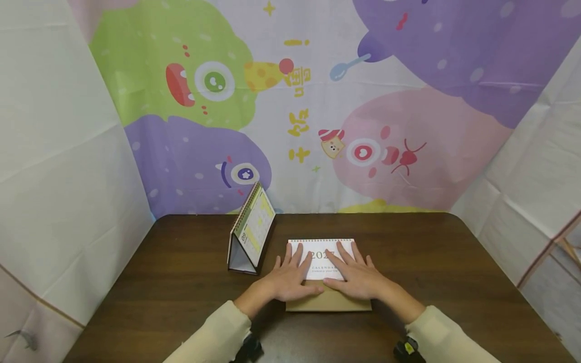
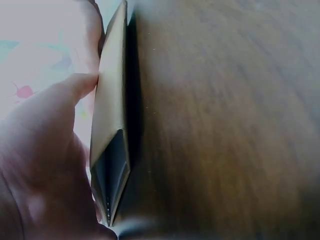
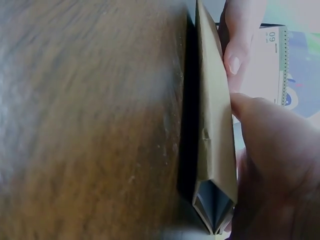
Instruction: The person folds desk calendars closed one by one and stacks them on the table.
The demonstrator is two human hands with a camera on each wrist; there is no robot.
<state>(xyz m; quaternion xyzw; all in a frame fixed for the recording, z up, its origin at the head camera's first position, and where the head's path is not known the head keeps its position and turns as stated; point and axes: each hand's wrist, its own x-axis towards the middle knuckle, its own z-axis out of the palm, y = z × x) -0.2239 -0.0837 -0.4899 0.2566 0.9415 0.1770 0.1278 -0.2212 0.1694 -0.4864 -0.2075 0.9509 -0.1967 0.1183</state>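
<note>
A desk calendar (image 1: 329,301) with a white "CALENDAR" cover page and a brown cardboard base lies folded low on the table. Both hands rest on it with fingers spread: my left hand (image 1: 288,282) covers the left part of the page, my right hand (image 1: 360,280) the right part. The thumbs lie near each other over the lower edge of the page. From the side, in the left wrist view, the cardboard base (image 2: 110,100) is not quite flat and leaves a narrow hollow at its end. The right wrist view shows the same hollow under the cardboard (image 3: 216,125).
Left of the hands a second desk calendar (image 1: 258,227) stands upright as a tent, its page marked 09. Both calendars are on a dark wooden table (image 1: 181,302). A cartoon-printed cloth (image 1: 313,191) hangs behind the table, with pale cloth walls on both sides.
</note>
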